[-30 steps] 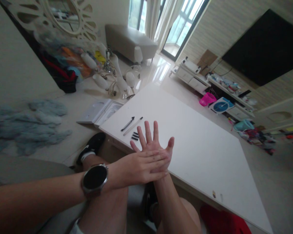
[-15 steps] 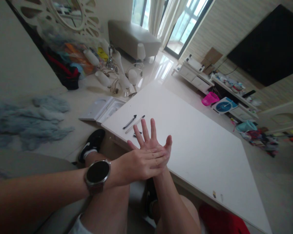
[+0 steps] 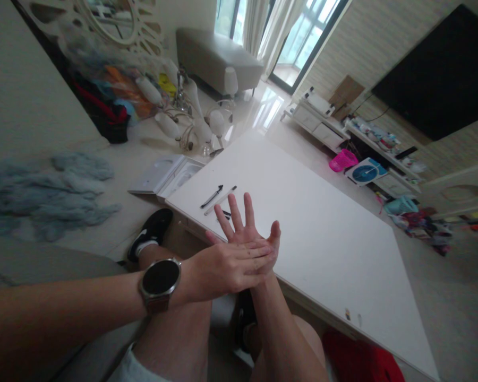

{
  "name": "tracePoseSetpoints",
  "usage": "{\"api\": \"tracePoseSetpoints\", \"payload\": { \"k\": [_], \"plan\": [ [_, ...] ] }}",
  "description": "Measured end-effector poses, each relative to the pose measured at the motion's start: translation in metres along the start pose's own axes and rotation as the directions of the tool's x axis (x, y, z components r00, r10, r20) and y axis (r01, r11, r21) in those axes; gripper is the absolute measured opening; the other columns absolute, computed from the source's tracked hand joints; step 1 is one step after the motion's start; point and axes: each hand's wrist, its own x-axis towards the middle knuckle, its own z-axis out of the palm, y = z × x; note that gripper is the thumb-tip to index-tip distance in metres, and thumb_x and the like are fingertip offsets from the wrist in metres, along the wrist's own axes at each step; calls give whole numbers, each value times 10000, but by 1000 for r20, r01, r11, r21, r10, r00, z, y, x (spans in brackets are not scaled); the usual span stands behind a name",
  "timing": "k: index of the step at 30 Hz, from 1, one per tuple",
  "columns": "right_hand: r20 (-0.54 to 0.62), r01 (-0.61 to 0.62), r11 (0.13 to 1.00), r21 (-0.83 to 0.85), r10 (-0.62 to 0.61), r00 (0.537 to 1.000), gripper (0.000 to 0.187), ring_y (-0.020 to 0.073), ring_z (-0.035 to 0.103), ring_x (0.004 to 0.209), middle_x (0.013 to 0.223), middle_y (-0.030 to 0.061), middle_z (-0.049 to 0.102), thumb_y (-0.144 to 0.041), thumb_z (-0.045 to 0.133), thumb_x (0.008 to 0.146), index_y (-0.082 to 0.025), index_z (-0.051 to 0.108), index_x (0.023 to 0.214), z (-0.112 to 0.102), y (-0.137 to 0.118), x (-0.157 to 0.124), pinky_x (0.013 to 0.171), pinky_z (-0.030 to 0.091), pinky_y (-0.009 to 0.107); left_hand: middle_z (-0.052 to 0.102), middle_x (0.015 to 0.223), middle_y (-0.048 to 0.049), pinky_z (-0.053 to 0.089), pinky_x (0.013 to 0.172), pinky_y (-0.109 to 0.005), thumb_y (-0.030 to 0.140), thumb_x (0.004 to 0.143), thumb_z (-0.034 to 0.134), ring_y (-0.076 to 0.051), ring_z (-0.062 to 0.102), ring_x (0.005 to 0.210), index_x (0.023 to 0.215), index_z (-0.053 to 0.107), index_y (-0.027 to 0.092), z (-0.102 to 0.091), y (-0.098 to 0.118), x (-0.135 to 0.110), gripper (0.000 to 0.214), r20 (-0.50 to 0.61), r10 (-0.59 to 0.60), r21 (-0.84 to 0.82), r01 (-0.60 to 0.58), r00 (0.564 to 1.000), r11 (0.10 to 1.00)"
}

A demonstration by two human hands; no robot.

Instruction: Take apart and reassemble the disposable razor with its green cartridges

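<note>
My left hand [image 3: 228, 268], with a round-faced watch [image 3: 159, 278] on its wrist, lies flat across the palm of my right hand. Its fingers are stretched out side by side and hold nothing. My right hand [image 3: 244, 233] is turned palm up with fingers spread and thumb out, and nothing sits in it. Past its fingertips, on the white table [image 3: 310, 228], are a thin black pen-like tool [image 3: 212, 197] and a pale slim stick [image 3: 221, 200] with a dark end. Small black pieces [image 3: 224, 215] are partly hidden behind my right fingers.
Beside the table's left corner an open white box [image 3: 161, 178] rests low. A chandelier [image 3: 199, 127] with several glass shades stands on the floor. Two tiny items, one a brownish piece [image 3: 348, 314], lie near the table's front edge. Red fabric [image 3: 358, 358] shows below.
My left hand stays laid across my right palm. The right fingers have shifted very slightly to the left, and the view has tilted a little.
</note>
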Motion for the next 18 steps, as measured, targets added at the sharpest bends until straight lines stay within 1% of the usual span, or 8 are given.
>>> {"api": "tracePoseSetpoints", "payload": {
  "k": [4, 10, 15, 18],
  "plan": [
    [9, 9, 1000, -1, -9, 1000, 733, 311, 174, 1516, 1657, -10, 196, -709, 449, 811, -398, 398, 1473, -2, 1, 0, 1141, 120, 702, 650, 1343, -107, 434, 1145, -333, 172, 973, 536, -175, 543, 1324, 1153, 697, 163, 0, 0, 0, 242, 25, -2, -11, 2, 1000, 1000],
    [28, 12, 1000, -10, -11, 1000, 747, 317, 173, 1514, 1658, -14, 197, -715, 443, 808, -395, 389, 1480, -5, 1, 0, 1142, 122, 698, 657, 1334, -102, 455, 1127, -336, 172, 974, 533, -174, 555, 1311, 1159, 694, 170, 1, -1, 0, 245, -1, -4, -29, 4, 1000, 1000],
    [20, 6, 1000, -16, -6, 1000, 743, 330, 185, 1511, 1662, -5, 184, -714, 453, 805, -388, 406, 1471, -3, 1, 0, 1132, 133, 713, 671, 1308, -121, 456, 1123, -344, 169, 969, 538, -192, 563, 1304, 1137, 704, 149, 0, 0, 0, 237, -1, -5, -37, 5, 1000, 999],
    [16, 4, 1000, -19, -3, 1000, 730, 331, 186, 1511, 1660, -10, 195, -707, 453, 807, -387, 418, 1462, -2, 1, -1, 1133, 136, 711, 665, 1317, -119, 462, 1111, -321, 177, 968, 543, -178, 562, 1303, 1143, 702, 154, 2, -1, -1, 238, -6, 0, -47, 0, 1000, 999]
  ]
}}
